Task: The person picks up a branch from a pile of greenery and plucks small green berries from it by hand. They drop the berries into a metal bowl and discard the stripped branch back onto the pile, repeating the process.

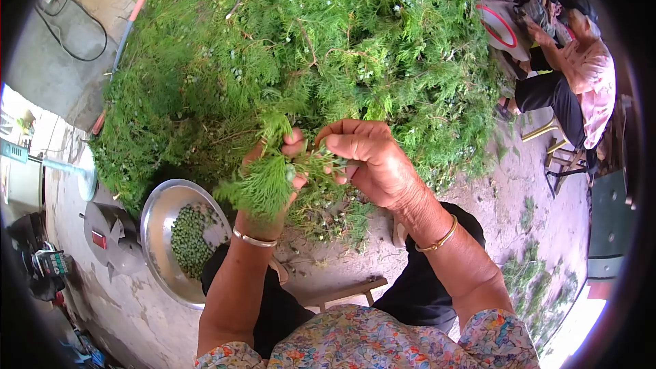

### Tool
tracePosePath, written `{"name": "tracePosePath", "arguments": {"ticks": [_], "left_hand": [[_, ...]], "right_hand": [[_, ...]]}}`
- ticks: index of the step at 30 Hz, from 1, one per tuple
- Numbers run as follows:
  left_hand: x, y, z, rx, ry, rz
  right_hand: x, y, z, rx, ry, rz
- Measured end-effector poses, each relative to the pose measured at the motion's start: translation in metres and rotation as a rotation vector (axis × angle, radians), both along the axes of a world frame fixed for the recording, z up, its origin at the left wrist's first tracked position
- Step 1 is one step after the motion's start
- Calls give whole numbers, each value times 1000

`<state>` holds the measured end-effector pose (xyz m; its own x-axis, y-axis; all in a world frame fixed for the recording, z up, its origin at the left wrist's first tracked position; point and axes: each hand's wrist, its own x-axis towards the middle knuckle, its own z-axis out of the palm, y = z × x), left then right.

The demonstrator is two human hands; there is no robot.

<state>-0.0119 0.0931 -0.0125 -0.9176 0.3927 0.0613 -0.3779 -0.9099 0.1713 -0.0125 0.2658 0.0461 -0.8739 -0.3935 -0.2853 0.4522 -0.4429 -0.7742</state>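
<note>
My left hand [295,154] is closed around a feathery evergreen sprig [265,183], whose fronds hang over its fingers and wrist. To its right, my right hand [374,164] has its thumb and fingers curled together at the sprig's other end. Small green cones [336,161] seem to show among these fingers, partly hidden. Left of my left forearm, a wide metal basin [158,246] on the floor holds a heap of similar green cones [195,238]. Both hands are just above the near edge of a large pile of cut evergreen branches [287,55].
Another person [570,72] sits on a stool at the right, beside the pile. A fan [85,172] and a metal container [113,239] stand at the left. Loose sprigs [529,287] lie on the floor at the right. Below my hands is a wooden stool edge [345,292].
</note>
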Motion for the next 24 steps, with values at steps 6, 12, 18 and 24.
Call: {"name": "tracePosePath", "arguments": {"ticks": [6, 12, 18, 24], "left_hand": [[-12, -10, -17, 198, -60, -152], [-9, -16, -8, -33, -134, 14], [-2, -2, -12, -272, -135, 139], [-3, -19, -37, 11, 20, -158]], "right_hand": [[-6, 6, -9, 12, -138, -139], [0, 1, 3, 104, 41, -289], [15, -19, -14, 800, 815, -155], [13, -23, -27, 675, 664, -59]]}}
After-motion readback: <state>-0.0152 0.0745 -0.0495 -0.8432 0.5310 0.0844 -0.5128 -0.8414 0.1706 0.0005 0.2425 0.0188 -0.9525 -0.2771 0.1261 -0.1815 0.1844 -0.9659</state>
